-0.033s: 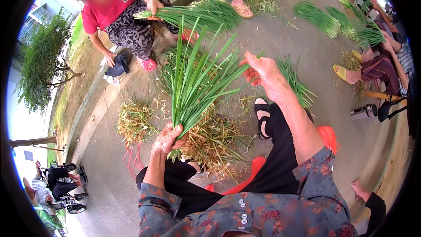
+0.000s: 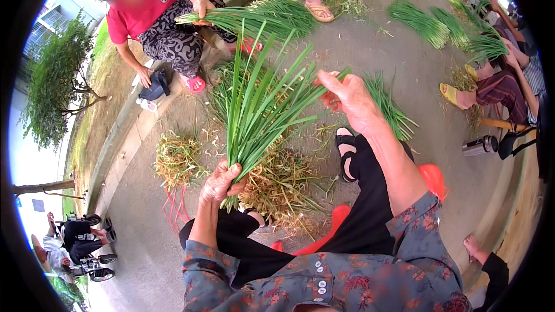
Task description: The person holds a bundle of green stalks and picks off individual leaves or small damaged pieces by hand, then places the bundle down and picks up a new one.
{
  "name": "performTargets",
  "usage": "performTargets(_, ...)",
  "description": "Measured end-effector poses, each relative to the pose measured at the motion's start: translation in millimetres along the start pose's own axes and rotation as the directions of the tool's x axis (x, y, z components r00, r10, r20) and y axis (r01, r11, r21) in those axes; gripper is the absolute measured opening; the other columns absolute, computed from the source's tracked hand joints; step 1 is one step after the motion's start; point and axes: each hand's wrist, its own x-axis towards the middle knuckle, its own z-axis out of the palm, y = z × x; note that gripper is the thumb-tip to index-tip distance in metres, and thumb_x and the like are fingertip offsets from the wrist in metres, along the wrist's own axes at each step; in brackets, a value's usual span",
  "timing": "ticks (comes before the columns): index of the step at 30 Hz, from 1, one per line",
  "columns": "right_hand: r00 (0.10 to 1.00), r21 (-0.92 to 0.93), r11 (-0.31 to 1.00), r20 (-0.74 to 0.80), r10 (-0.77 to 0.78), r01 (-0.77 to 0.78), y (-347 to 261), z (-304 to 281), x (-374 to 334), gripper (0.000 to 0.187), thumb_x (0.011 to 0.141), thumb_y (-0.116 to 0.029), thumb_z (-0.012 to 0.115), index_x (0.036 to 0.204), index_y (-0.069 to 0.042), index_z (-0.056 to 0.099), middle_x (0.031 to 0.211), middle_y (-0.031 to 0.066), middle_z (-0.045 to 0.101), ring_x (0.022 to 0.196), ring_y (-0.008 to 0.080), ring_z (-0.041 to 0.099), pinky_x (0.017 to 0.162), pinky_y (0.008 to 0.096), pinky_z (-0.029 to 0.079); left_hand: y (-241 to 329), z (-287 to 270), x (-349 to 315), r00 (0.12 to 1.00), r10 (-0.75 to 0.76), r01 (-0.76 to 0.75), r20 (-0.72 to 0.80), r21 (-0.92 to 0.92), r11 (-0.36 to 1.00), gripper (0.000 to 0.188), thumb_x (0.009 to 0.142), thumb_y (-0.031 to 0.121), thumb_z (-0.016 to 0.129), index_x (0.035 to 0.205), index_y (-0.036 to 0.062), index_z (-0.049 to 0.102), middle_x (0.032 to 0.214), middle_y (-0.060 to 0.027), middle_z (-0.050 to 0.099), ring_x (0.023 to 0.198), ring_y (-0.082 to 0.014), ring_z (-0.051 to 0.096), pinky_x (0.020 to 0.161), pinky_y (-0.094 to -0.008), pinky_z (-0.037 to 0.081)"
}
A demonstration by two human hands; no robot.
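A fanned bunch of long, flat green garlic chives (image 2: 260,115) rises from my left hand (image 2: 218,184), whose fingers wrap around its lower stems. Up at the right side of the fan, my right hand (image 2: 350,95) has its thumb and fingers pinched together on the tips of a few leaves; exactly how many is hidden. Under the bunch, a heap of dry yellow-brown trimmings (image 2: 283,179) lies on the ground between my feet. More loose green chives (image 2: 225,89) lie behind the bunch, partly covered by it.
A smaller trimmings pile (image 2: 176,159) sits to the left, with pink-red strings (image 2: 173,211) beside it. Loose chives (image 2: 390,110) lie right of my right hand. Across from me, a person in a pink shirt (image 2: 141,11) holds another bunch (image 2: 231,20). A metal flask (image 2: 480,146) lies at right.
My right hand has shifted very slightly left with the leaf tips. My left hand and the bunch look the same.
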Motion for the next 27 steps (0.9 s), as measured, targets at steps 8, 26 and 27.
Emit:
performTargets(8, 0.991, 0.095, 0.987, 0.03, -0.132, 0.129, -3, 2, -4, 0.015, 0.078, -0.014, 0.065, 0.09, -0.005, 0.062, 0.076, -0.001, 0.06, 0.062, 0.0063, 0.053, 0.057, 0.0212, 0.043, 8, 6, 0, 0.999, 0.032, -0.03, 0.04, -0.038, 0.999, 0.062, 0.073, 0.048, 0.065, 0.107, -0.002, 0.054, 0.047, 0.0021, 0.038, 0.034, -0.0053, 0.026, 0.032, -0.0206, 0.017)
performTargets(26, 0.921, -0.212, 0.905, -0.048, -0.387, 0.369, 2, -15, 5, 0.01, 0.077, -0.005, 0.063, 0.087, -0.004, 0.064, 0.076, 0.0004, 0.063, 0.062, 0.0045, 0.053, 0.055, 0.0196, 0.044, 8, -2, -1, 0.997, 0.049, -0.041, 0.064, -0.114, 0.993, 0.035, 0.08, 0.037, 0.063, 0.086, 0.003, 0.056, 0.05, -0.0024, 0.043, 0.034, -0.0076, 0.032, 0.031, -0.0212, 0.022)
performTargets(27, 0.912, -0.241, 0.891, -0.049, -0.407, 0.384, 2, -16, 6, 0.009, 0.077, -0.004, 0.063, 0.086, -0.004, 0.064, 0.075, 0.0003, 0.064, 0.061, 0.0046, 0.053, 0.055, 0.0198, 0.043, 7, -3, -1, 0.996, 0.053, -0.044, 0.074, -0.12, 0.992, 0.035, 0.08, 0.036, 0.063, 0.086, 0.0029, 0.056, 0.05, -0.0024, 0.043, 0.034, -0.0076, 0.032, 0.031, -0.0211, 0.022)
